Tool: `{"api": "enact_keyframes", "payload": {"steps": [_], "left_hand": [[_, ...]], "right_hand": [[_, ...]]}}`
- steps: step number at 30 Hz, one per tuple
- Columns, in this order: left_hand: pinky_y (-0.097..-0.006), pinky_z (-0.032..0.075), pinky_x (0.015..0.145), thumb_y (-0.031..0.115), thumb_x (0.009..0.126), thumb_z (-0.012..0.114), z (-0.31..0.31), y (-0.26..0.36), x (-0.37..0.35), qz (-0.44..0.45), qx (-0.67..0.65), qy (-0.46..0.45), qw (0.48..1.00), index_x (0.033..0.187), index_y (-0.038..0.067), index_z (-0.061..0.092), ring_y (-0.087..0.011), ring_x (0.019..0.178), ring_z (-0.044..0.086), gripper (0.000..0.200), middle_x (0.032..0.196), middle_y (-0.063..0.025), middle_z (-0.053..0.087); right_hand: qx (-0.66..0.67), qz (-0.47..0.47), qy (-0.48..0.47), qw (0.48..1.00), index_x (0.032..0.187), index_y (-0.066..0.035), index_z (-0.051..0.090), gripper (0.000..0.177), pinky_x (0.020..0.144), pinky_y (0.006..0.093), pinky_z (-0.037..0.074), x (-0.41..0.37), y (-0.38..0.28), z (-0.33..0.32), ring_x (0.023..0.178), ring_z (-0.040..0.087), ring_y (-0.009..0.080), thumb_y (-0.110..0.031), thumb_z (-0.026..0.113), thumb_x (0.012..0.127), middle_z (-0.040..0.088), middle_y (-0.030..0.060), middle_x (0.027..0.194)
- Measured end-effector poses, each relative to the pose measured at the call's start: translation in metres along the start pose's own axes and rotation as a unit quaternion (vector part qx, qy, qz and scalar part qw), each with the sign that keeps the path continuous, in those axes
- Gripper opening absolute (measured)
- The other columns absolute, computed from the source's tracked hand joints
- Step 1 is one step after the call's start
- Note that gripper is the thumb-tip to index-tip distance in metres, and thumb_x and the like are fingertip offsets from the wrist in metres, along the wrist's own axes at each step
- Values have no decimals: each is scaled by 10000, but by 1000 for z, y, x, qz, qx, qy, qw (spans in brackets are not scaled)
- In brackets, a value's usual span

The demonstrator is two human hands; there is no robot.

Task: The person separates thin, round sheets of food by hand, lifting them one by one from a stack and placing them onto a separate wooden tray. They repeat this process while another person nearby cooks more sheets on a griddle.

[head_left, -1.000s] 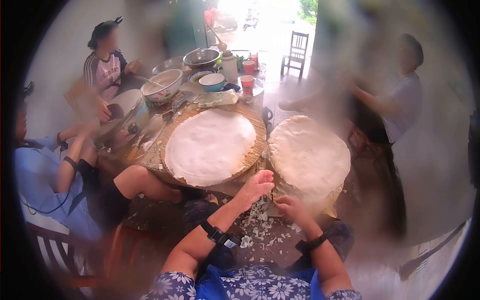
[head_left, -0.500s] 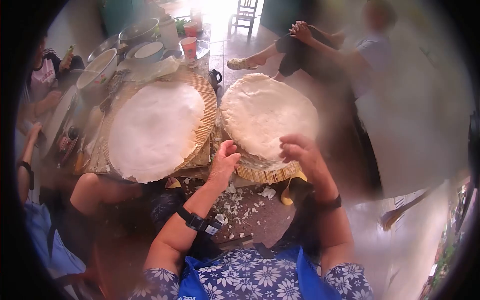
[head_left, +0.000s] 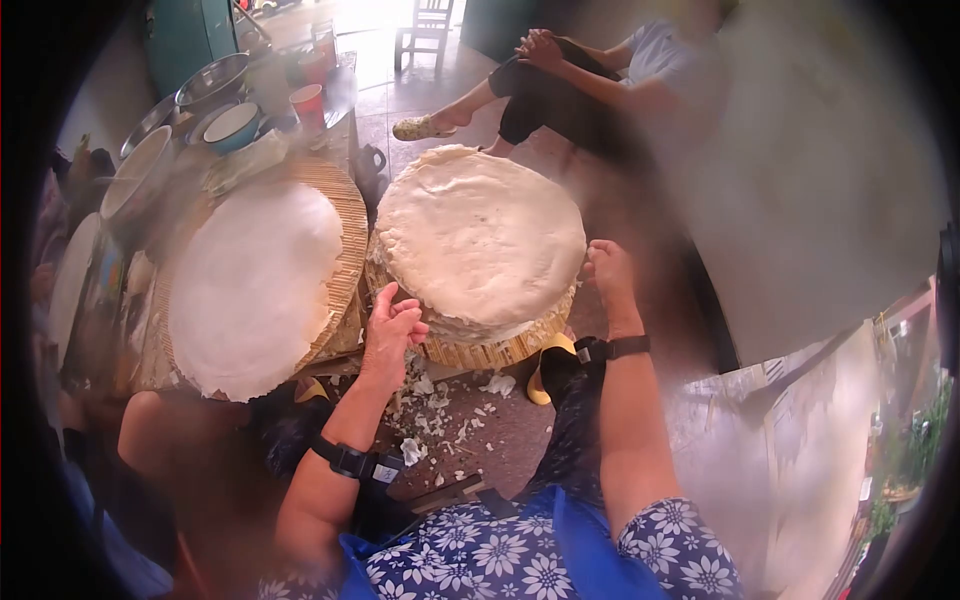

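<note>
A thick stack of pale, round, dough-like sheets (head_left: pixel 480 235) lies on a round slatted mat (head_left: pixel 490 350) in front of me; its top is slightly wrinkled. By the stack's left front edge is my left hand (head_left: pixel 388 335), fingers apart and holding nothing. At the right edge, my right hand (head_left: pixel 612 278) has its fingers curled in close to the rim; whether they pinch anything is hidden. To the left, a smooth white round sheet (head_left: pixel 255 285) covers most of a second slatted mat (head_left: pixel 347 225), its near edge hanging over.
Bowls (head_left: pixel 232 128), a red cup (head_left: pixel 308 105) and other dishes crowd the table's far left. White scraps (head_left: pixel 440 415) litter the floor below. A seated person (head_left: pixel 590 80) is beyond the stack, and another person's knee (head_left: pixel 150 430) is at my left.
My right hand has moved from over the stack's near right part to its right edge, its fingers curling in. My left hand stays by the left front edge. The view has shifted right.
</note>
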State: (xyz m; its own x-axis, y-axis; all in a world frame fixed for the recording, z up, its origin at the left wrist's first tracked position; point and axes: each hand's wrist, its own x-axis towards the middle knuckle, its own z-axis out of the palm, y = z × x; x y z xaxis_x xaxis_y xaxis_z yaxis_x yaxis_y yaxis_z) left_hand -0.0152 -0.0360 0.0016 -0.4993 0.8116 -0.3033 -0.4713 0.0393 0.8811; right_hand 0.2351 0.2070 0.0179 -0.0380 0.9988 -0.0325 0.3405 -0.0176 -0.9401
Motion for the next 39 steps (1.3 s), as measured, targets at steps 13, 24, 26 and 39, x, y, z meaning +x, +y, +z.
{"api": "enact_keyframes", "payload": {"steps": [13, 24, 26, 39], "left_hand": [[-255, 467, 638, 69, 815, 567, 4, 1, 0, -25, -11, 0, 1000, 1377, 17, 294, -113, 709, 556, 627, 1070, -51, 479], [-271, 466, 648, 65, 816, 564, 1, 1, 4, -42, -35, -8, 998, 1355, 37, 335, -120, 725, 562, 587, 1060, -34, 462], [-268, 464, 647, 64, 817, 561, 1, 1, 5, -39, -37, -11, 998, 1339, 50, 363, -119, 730, 561, 558, 1052, -32, 461], [-255, 474, 639, 65, 840, 540, 12, -1, 15, 16, -110, -8, 994, 1217, 33, 438, -122, 740, 569, 392, 987, -49, 521]], "right_hand": [[-72, 16, -26, 997, 911, -40, 684, 217, 692, 280, 489, 18, 14, 4, 711, 632, 152, -147, 596, 744, 681, 75, 807], [-125, -75, -20, 989, 875, -44, 685, 228, 720, 304, 491, 36, 41, 7, 748, 649, 203, -151, 632, 682, 684, 96, 803], [-133, -92, -23, 987, 863, -42, 685, 224, 717, 305, 491, 38, 44, 7, 743, 649, 207, -155, 634, 676, 683, 100, 795], [-89, -93, -65, 990, 807, -16, 633, 133, 524, 240, 455, 28, 28, 7, 539, 553, 107, -106, 627, 709, 613, 35, 666]]}}
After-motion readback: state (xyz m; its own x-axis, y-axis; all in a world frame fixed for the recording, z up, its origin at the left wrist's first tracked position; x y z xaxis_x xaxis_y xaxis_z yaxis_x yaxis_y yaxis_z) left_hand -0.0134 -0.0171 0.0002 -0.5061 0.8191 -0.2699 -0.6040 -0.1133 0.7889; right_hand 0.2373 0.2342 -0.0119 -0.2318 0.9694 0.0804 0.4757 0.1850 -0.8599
